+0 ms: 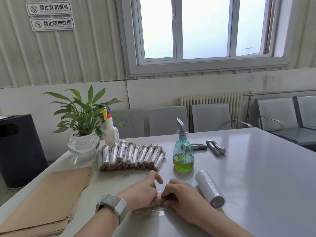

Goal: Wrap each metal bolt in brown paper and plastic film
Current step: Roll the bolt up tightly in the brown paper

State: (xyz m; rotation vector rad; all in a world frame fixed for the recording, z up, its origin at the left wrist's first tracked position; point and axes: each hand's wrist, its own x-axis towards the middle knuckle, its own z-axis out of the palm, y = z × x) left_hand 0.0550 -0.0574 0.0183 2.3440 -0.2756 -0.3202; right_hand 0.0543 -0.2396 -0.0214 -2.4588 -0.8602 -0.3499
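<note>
Near the front edge of the surface [256, 168], the left hand [143, 190] and right hand [181, 195] both grip one paper-wrapped bolt [158, 201] lying on plastic film [153, 210], between the brown paper stack [51, 199] and film roll [209, 189].

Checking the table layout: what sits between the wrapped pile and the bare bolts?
In the head view, the teal spray bottle stands between the wrapped bolts and bare bolts.

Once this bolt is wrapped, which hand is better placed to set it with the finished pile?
Probably the left hand. The wrapped bolts are piled ahead and left of the paper-wrapped bolt both hands grip. The right hand would have to cross over; it sits nearer the film roll.
</note>
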